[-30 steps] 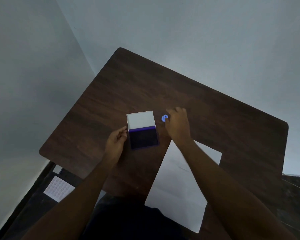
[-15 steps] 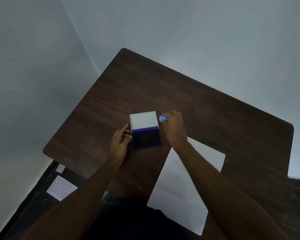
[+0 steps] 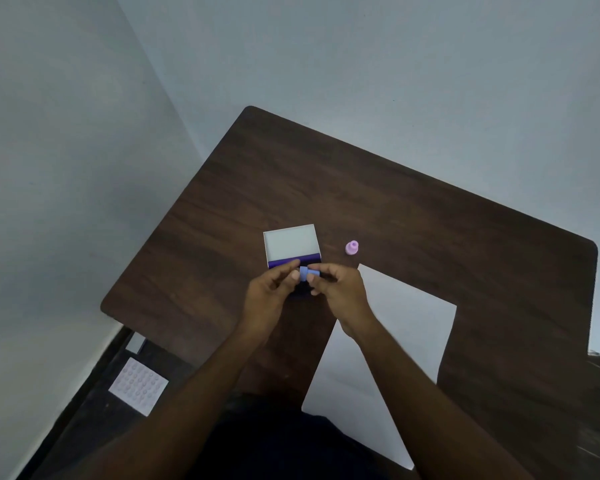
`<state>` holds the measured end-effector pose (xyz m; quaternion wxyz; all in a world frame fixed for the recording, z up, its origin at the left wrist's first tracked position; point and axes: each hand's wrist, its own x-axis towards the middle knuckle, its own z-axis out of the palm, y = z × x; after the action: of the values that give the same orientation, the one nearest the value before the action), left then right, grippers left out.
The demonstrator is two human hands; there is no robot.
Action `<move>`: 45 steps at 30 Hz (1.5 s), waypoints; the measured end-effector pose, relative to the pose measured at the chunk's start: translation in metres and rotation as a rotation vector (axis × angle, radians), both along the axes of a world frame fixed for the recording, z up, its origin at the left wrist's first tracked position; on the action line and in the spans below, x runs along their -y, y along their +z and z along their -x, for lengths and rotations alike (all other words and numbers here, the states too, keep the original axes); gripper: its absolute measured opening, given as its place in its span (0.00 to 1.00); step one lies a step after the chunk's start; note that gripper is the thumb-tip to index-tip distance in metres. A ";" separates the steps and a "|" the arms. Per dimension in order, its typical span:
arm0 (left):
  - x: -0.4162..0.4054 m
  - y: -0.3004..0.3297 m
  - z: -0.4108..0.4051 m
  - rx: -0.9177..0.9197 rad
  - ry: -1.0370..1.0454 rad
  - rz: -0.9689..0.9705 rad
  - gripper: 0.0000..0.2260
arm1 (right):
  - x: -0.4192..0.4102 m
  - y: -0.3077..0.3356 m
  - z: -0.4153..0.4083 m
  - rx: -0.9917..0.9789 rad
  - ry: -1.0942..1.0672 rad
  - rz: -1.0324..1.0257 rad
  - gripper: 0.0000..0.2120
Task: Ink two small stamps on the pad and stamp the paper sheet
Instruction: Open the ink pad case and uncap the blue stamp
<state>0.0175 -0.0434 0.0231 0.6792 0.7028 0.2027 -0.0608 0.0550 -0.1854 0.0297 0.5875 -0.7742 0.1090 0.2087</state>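
Note:
A small blue stamp (image 3: 307,273) is held between the fingertips of my left hand (image 3: 274,292) and my right hand (image 3: 340,289), just above the near half of the open ink pad (image 3: 291,242). The pad's white lid stands open at the back; its dark purple pad is mostly hidden by my hands. A small pink stamp (image 3: 352,247) stands on the table to the right of the pad. The white paper sheet (image 3: 395,323) lies at the near right, partly under my right forearm.
The dark wooden table (image 3: 361,188) stands in a corner between pale walls. On the dark floor at the lower left lie a white dotted sheet (image 3: 138,386) and a small white card (image 3: 136,342).
My right hand lifted the blue stamp from beside the pad and brought it over the pad. My left hand left the pad's side and joined it on the stamp. The pink stamp is now uncovered.

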 end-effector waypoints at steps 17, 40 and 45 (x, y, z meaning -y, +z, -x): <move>0.005 0.002 -0.005 -0.031 0.026 -0.017 0.14 | 0.002 0.000 0.002 0.021 0.013 -0.047 0.13; -0.038 -0.019 0.016 -0.125 0.150 0.001 0.16 | 0.007 -0.008 0.006 -0.205 -0.161 -0.297 0.12; -0.049 -0.028 0.020 -0.151 0.202 -0.131 0.17 | 0.003 -0.005 0.009 -0.232 -0.169 -0.341 0.12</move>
<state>-0.0027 0.0058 -0.0050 0.6173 0.7152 0.3264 -0.0314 0.0456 -0.1883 0.0249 0.7086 -0.6227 0.2036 0.2620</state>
